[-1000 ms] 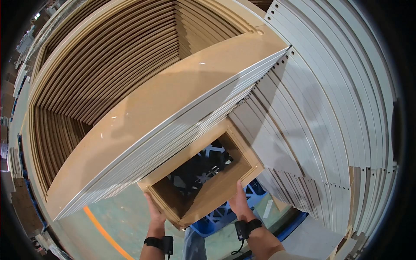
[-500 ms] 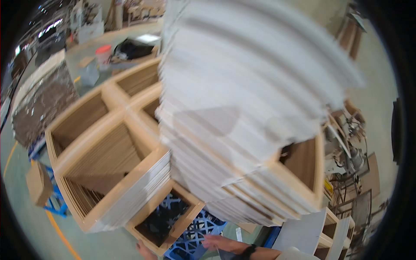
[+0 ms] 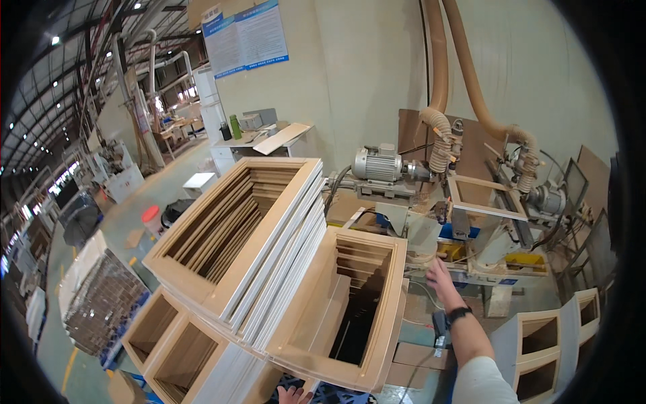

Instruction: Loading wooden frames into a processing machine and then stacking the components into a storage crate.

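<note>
right hand (image 3: 441,277) reached open, grasping nothing, just beside the frame stack (image 3: 350,306); left hand's (image 3: 294,394) fingers barely showed below it, grip unclear.

Your right hand (image 3: 439,277), bare above a black matt wrist strap (image 3: 458,314) and a white cloth sleeve (image 3: 479,380), reaches toward 1 o'clock, where the machine (image 3: 471,232) is painted and bare metal with a dull grey motor housing (image 3: 377,163) and ribbed tan plastic hoses (image 3: 439,138). At 9 to 11 o'clock of that hand, the stacked frames (image 3: 256,229) are smooth, matt, pale wood-board with whitish layered edges. At 6 o'clock your left hand's fingers (image 3: 294,394) rest by the nearest frame stack (image 3: 350,316), the same matt tan finish over a blue plastic pallet (image 3: 336,394).
</note>
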Available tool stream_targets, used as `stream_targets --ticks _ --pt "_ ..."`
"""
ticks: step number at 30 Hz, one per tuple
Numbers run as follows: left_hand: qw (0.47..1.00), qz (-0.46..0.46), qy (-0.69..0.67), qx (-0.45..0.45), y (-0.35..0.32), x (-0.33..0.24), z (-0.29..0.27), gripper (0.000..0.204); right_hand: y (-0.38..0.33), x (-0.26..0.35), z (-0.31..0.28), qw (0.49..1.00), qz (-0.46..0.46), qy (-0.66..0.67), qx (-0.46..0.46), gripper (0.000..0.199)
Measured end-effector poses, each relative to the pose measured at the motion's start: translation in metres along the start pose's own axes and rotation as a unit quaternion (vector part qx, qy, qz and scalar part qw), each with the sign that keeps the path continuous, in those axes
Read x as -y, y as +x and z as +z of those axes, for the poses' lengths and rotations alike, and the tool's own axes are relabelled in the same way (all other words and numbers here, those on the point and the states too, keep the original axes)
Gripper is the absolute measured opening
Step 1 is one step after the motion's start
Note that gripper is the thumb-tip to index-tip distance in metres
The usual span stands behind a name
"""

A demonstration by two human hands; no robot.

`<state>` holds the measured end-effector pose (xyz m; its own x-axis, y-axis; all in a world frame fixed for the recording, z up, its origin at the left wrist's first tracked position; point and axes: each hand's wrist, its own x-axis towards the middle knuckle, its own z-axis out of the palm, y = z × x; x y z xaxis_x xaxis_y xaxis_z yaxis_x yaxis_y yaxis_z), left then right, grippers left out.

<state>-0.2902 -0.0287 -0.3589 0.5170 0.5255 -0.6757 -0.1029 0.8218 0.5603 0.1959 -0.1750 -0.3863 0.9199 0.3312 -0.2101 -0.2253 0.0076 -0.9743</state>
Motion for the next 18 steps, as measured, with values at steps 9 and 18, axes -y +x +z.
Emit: stream_targets --ticks 9,18 --pt "0.996 0.05 0.012 0.076 0.029 -0.006 0.075 0.069 0.084 0.039 0.08 0.969 0.053 -0.019 0.242 0.052" --pt "0.991 0.095 -0.086 0.036 -0.022 -0.002 0.016 0.053 -0.008 0.013 -0.026 0.886 0.205 0.024 0.415 0.036"
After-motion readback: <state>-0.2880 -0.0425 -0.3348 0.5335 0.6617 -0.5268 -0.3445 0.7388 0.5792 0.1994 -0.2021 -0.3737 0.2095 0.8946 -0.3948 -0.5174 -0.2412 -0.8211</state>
